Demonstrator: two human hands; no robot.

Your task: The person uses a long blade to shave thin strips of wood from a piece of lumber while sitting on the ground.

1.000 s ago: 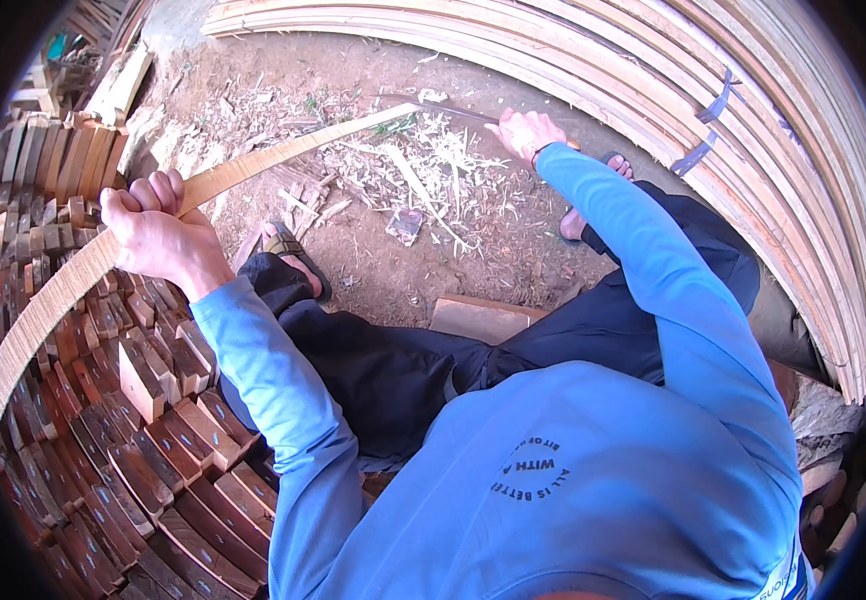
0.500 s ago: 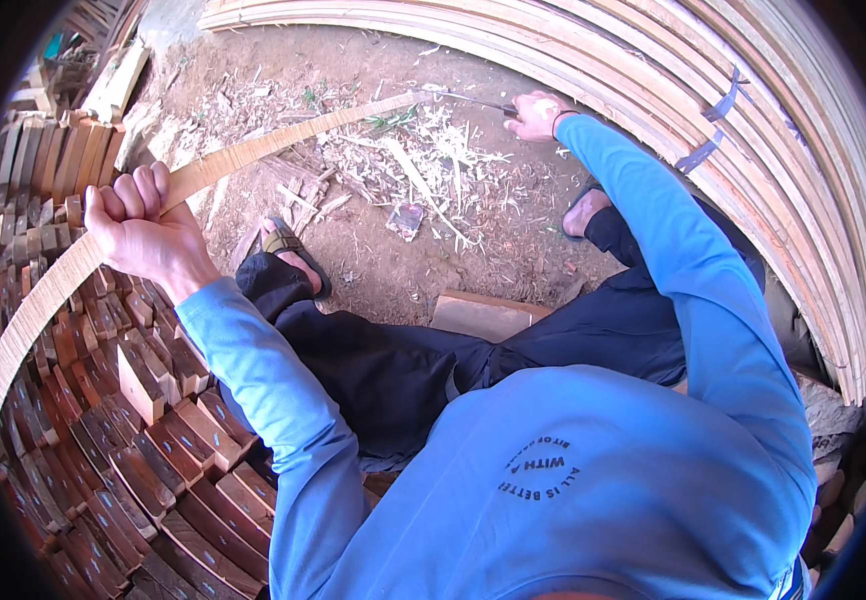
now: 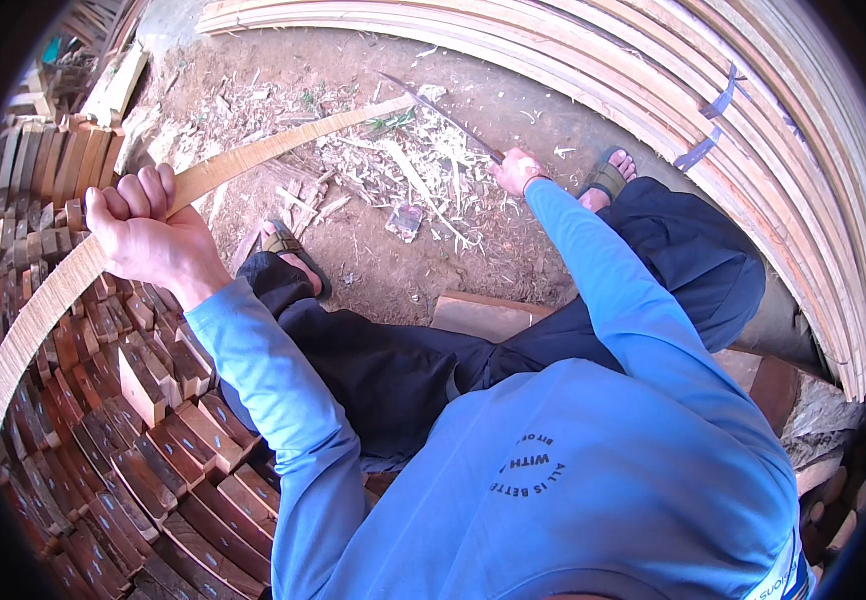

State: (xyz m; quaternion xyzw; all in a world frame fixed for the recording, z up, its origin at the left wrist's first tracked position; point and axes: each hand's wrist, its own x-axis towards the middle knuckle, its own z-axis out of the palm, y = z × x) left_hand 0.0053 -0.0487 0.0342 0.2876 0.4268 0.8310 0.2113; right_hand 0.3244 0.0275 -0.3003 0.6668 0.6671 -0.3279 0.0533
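Note:
My left hand (image 3: 158,235) is closed in a fist around a long pale wooden strip (image 3: 278,143). One end of the strip runs past my wrist to the far left, over stacked wood; the other reaches out above the ground ahead. My right hand (image 3: 519,172) grips a machete (image 3: 458,124) with a long, thin, dark blade. That blade slants away to the upper left and crosses the far tip of the strip in this view; whether they touch, I cannot tell. Its handle is mostly hidden in my fingers.
Wood shavings (image 3: 443,150) litter the dirt floor between my sandalled feet. Dark curved wood pieces (image 3: 143,470) are stacked at the left. A bundle of long pale planks (image 3: 593,75) lies along the far and right side. A short wooden block (image 3: 488,315) rests between my legs.
My right hand has come left and nearer, and the blade now slants up-left across the strip's tip. My right knee has swung outward, showing more of that foot. The left hand barely moved.

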